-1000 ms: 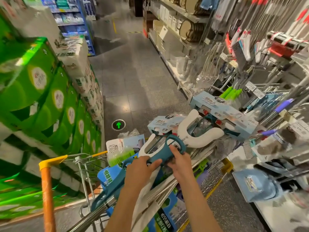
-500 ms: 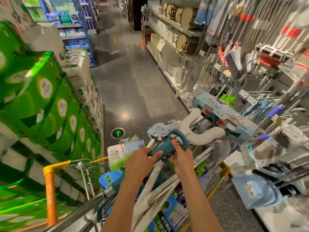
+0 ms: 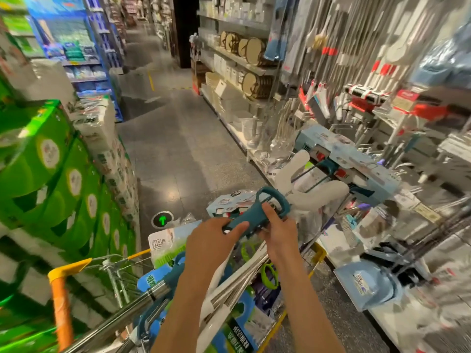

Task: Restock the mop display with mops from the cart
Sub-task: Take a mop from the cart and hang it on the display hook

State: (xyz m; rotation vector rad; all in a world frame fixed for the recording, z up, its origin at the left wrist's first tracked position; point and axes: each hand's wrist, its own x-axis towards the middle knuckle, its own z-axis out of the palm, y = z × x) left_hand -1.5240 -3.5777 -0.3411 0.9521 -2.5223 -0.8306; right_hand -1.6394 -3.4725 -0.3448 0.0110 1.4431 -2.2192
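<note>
Mop [image 3: 257,216], long, light and stiff, is lifting from the cart [image 3: 68,273]; left hand [image 3: 211,240] and right hand [image 3: 279,233] are both gripping its teal handle.

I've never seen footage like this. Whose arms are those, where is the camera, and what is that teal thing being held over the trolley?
No machine here: the arms belong to a person wearing a wide-angle camera on the head, looking forward and down a shop aisle. That is why the edges bend.

The left hand and right hand both grip a teal mop handle piece above a shopping cart with an orange and yellow frame. The cart is loaded with more packaged mops, including one with a white U-shaped part.

To the right is the mop display, with long handles hanging in rows. To the left are stacked green boxes.
</note>
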